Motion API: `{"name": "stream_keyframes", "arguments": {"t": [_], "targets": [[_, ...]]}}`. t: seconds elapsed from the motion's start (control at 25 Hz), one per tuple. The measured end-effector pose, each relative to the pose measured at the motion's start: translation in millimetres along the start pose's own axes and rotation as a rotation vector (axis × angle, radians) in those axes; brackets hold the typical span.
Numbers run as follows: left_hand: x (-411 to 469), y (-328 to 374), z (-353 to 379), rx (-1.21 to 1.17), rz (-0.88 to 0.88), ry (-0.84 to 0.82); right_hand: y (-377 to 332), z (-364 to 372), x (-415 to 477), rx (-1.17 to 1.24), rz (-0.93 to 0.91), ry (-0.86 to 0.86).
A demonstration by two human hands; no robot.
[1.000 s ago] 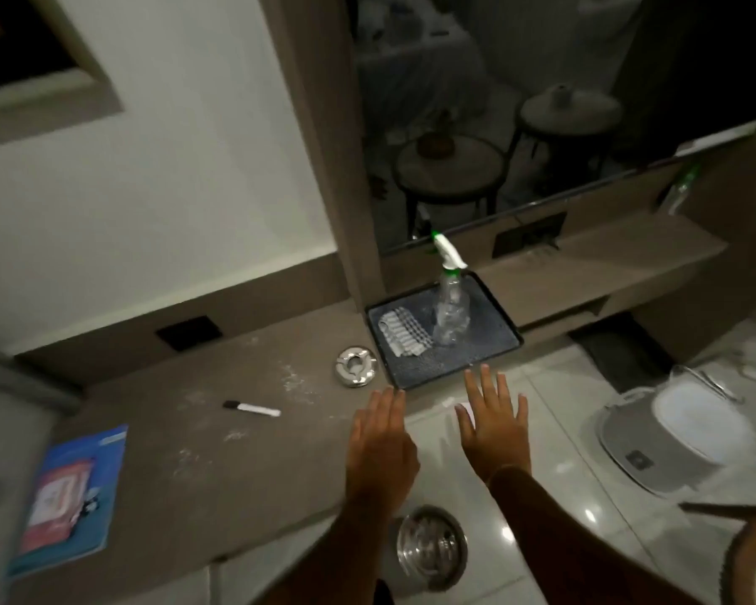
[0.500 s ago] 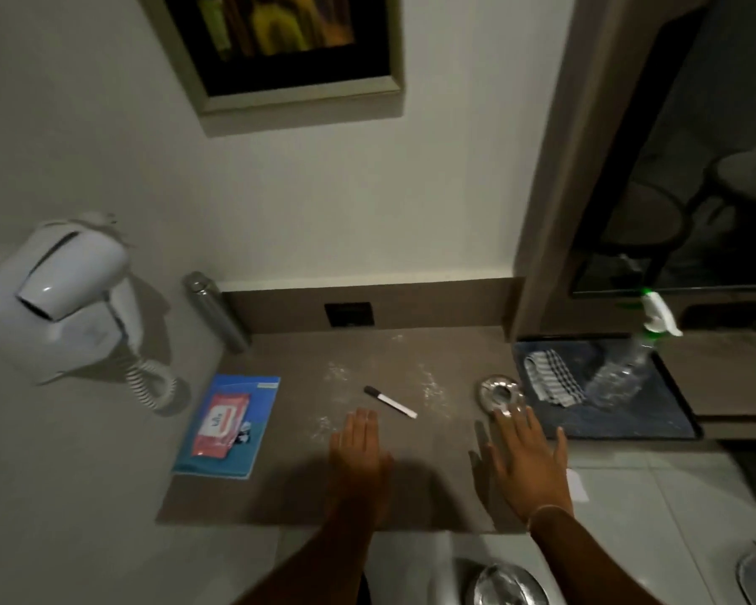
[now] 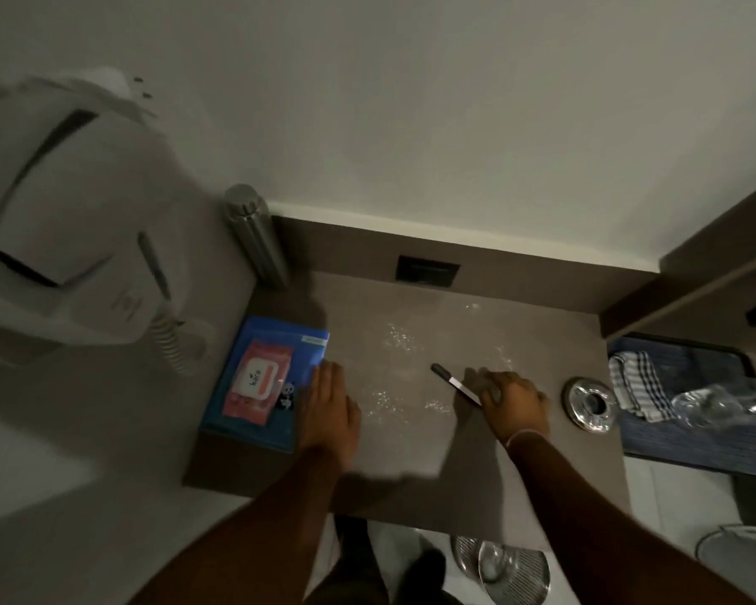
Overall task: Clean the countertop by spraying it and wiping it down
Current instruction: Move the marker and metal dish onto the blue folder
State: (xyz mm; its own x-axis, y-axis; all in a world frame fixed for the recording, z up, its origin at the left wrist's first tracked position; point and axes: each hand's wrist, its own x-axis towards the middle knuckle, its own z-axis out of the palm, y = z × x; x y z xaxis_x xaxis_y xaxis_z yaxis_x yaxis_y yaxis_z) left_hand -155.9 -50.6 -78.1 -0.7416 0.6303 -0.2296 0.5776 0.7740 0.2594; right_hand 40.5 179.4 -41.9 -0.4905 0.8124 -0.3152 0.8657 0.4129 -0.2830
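Observation:
The brown countertop [image 3: 411, 438] carries white powdery specks near its middle. A black-and-white marker [image 3: 452, 382] lies on it, and my right hand [image 3: 509, 399] curls its fingers around the marker's near end. My left hand [image 3: 330, 408] lies flat with fingers together, its tips touching the right edge of a blue booklet [image 3: 260, 382]. At the right, a clear spray bottle [image 3: 716, 401] and a checked cloth [image 3: 640, 384] rest on a dark tray [image 3: 695, 447], away from both hands.
A pink wipes pack [image 3: 254, 382] lies on the booklet. A steel flask [image 3: 256, 235] stands at the back left corner. A metal ashtray [image 3: 590, 403] sits right of my right hand. A wall hair dryer [image 3: 57, 211] hangs left. A steel bin [image 3: 503, 569] stands below.
The view swung left and tilted down over the counter. My right hand moved left from the ashtray and closed on the marker. My left hand slid left to the booklet's edge.

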Motion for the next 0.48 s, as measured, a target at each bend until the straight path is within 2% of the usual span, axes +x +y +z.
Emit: {"name": "stream_keyframes", "arguments": {"t": [0.12,0.24,0.32,0.48], "targets": [[13,-12,4,-0.047,-0.057,0.004,-9,6,31,-0.026,0.045,-0.107],[14,-27,6,-0.023,-0.187,0.020,-13,18,48,-0.112,-0.017,-0.173],[12,-39,8,-0.018,-0.308,-0.032,-13,25,54,-0.151,-0.057,-0.166],[13,-56,5,0.013,-0.303,-0.070,-15,30,59,-0.225,-0.114,-0.129]]}}
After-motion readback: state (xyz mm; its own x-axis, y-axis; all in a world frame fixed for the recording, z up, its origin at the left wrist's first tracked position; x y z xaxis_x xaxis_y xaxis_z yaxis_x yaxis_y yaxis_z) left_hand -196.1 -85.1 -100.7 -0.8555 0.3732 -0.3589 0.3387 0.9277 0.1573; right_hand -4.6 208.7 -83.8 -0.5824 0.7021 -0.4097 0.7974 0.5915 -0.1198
